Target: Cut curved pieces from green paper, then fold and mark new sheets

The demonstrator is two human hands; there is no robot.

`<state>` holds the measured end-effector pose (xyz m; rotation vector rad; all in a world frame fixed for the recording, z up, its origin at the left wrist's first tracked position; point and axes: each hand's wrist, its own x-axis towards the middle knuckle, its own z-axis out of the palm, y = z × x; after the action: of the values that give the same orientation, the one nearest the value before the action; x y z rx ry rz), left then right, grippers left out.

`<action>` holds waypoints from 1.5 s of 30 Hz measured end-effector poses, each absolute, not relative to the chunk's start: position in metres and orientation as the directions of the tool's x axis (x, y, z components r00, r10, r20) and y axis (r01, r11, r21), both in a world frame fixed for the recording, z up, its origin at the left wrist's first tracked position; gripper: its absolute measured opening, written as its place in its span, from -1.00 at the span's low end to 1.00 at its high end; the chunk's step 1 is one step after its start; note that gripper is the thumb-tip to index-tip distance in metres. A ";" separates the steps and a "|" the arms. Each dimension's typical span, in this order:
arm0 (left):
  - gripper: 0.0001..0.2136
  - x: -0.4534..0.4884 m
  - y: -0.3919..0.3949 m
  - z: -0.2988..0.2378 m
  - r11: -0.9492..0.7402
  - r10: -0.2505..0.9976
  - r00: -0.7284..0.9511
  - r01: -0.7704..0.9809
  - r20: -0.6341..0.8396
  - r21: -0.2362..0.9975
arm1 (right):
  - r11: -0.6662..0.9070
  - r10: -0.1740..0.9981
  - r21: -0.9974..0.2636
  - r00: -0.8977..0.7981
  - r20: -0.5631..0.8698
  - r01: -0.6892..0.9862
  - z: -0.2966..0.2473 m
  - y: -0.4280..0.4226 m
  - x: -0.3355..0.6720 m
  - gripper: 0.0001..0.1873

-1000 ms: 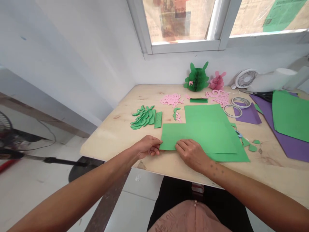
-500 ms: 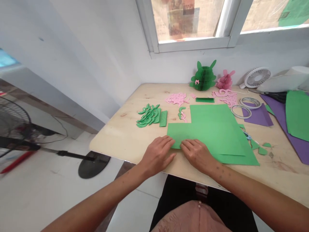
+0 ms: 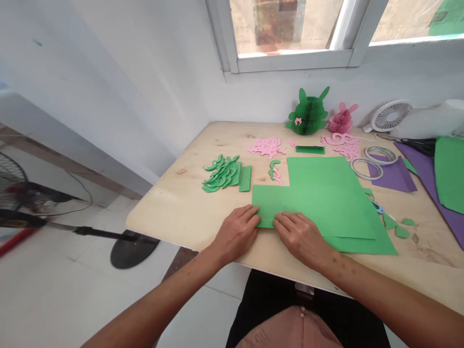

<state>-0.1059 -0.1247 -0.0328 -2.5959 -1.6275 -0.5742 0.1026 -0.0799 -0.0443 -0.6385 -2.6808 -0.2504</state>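
Observation:
A green paper sheet point(image 3: 311, 208) lies flat on another green sheet point(image 3: 384, 246), and its left part reaches past it over the bare wood. My left hand point(image 3: 237, 231) is closed at the sheet's left front corner, fingertips on the paper and thumb hidden. Along the same front edge, my right hand point(image 3: 299, 237) has its fingers together and bent over the paper; its thumb is out of sight. A short stretch of paper shows between both hands. Beyond them lie a green and a pink curled cutout point(image 3: 275, 171).
Green cutouts point(image 3: 221, 174) are heaped at the left, pink cutouts point(image 3: 266, 146) behind. Tape rolls point(image 3: 367, 169), purple paper point(image 3: 393, 176), blue-handled scissors point(image 3: 377, 207) and green scraps lie right. Green point(image 3: 308, 116) and pink paper figures point(image 3: 340, 119) stand by a small white fan point(image 3: 389, 116).
My left thumb, spread out before, is now tucked against the hand. Both hands remain at the paper's front edge. The whole view has shifted slightly.

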 end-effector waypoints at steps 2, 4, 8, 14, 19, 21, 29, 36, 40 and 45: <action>-0.81 -0.108 -0.123 -0.032 -0.463 0.863 0.397 0.870 0.311 0.173 | 0.883 0.395 0.085 -0.829 0.397 0.462 -0.043 -0.080 0.102 -0.81; -0.80 -0.111 -0.121 -0.033 -0.478 0.855 0.413 0.863 0.315 0.165 | 0.885 0.392 0.086 -0.830 0.397 0.458 -0.042 -0.080 0.102 -0.79; -0.78 -0.114 -0.118 -0.036 -0.512 0.829 0.439 0.845 0.346 0.155 | 0.889 0.385 0.085 -0.834 0.395 0.451 -0.040 -0.080 0.102 -0.78; -0.78 -0.118 -0.117 -0.042 -0.533 0.803 0.435 0.830 0.407 0.165 | 0.887 0.376 0.119 -0.848 0.374 0.446 -0.036 -0.077 0.103 -0.75; -0.76 -0.122 -0.116 -0.044 -0.553 0.786 0.438 0.814 0.437 0.179 | 0.864 0.428 0.107 -0.830 0.359 0.491 -0.032 -0.074 0.107 -0.72; -0.75 -0.123 -0.115 -0.045 -0.557 0.786 0.436 0.808 0.437 0.195 | 0.856 0.449 0.104 -0.827 0.338 0.507 -0.030 -0.072 0.109 -0.69; -0.75 -0.129 -0.112 -0.046 -0.570 0.782 0.435 0.789 0.446 0.230 | 0.861 0.463 0.103 -0.852 0.242 0.498 -0.021 -0.067 0.112 -0.71; -0.80 -0.129 -0.108 -0.045 -0.582 0.771 0.441 0.780 0.459 0.228 | 0.884 0.432 0.085 -0.872 0.231 0.460 -0.015 -0.061 0.115 -0.73; -0.78 -0.129 -0.104 -0.042 -0.585 0.763 0.430 0.777 0.483 0.232 | 0.897 0.418 0.064 -0.888 0.191 0.437 -0.010 -0.058 0.116 -0.72; -0.78 -0.130 -0.102 -0.039 -0.571 0.783 0.403 0.768 0.474 0.291 | 0.910 0.408 0.014 -0.900 0.151 0.415 -0.001 -0.051 0.113 -0.74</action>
<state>-0.1303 -0.1016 -0.0387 -2.6531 -1.4663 -0.9194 0.1134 -0.0510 -0.0009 -0.6348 -2.9279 -0.0683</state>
